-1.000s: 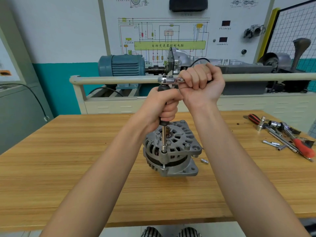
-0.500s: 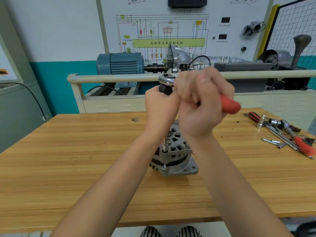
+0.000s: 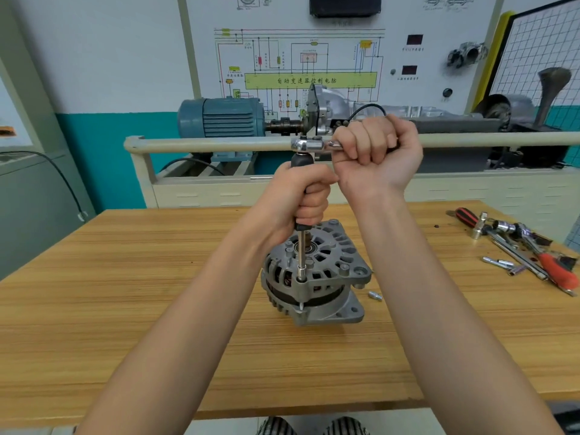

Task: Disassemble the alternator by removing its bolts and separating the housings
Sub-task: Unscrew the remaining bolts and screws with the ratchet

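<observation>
Wooden desk (image 3: 94, 309), alternator (image 3: 314, 277) upright at centre. Left hand (image 3: 301, 199) wrapped round black extension handle (image 3: 302, 161), socket (image 3: 301, 273) seated on a housing bolt; right hand (image 3: 376, 152) fisted on ratchet (image 3: 309, 144). One loose bolt (image 3: 375, 296) just beside (probably already removed). Housings not yet separated.

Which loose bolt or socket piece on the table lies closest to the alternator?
The small silver bolt just right of the alternator base; the other loose pieces lie far right among the tools.
</observation>
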The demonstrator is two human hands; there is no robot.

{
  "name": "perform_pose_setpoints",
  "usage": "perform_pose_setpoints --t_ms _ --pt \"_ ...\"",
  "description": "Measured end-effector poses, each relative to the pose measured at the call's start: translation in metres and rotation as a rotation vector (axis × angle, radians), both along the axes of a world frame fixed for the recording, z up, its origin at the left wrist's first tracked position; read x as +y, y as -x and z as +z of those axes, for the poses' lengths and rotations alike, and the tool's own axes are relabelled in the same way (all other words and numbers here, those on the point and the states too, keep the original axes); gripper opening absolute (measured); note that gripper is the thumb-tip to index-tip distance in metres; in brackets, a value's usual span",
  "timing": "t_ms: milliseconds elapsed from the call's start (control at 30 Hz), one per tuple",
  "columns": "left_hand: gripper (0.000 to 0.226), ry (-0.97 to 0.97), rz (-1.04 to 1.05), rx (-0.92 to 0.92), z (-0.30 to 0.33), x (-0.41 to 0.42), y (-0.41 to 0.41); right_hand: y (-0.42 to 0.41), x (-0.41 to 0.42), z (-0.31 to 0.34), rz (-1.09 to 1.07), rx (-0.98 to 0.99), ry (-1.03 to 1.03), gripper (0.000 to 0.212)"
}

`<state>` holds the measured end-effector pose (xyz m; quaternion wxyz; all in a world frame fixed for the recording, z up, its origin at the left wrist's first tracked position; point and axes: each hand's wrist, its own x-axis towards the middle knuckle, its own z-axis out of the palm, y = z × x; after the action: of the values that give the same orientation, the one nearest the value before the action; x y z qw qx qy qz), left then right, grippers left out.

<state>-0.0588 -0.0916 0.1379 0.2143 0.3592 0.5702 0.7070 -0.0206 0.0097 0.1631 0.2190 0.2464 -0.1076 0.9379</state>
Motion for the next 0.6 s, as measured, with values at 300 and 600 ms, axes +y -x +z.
perform_pose_setpoints --t_ms 300,600 --pt "0.025 -0.183 0.580 0.142 -0.009 0.023 -0.027 -0.029 -0.057 -0.024 -1.103 0.368 -0.684 0.029" --pt "0.035 -0.087 0.187 0.090 -0.002 -0.006 -0.001 -0.020 -0.025 0.001 -0.352 0.184 -0.335 0.042"
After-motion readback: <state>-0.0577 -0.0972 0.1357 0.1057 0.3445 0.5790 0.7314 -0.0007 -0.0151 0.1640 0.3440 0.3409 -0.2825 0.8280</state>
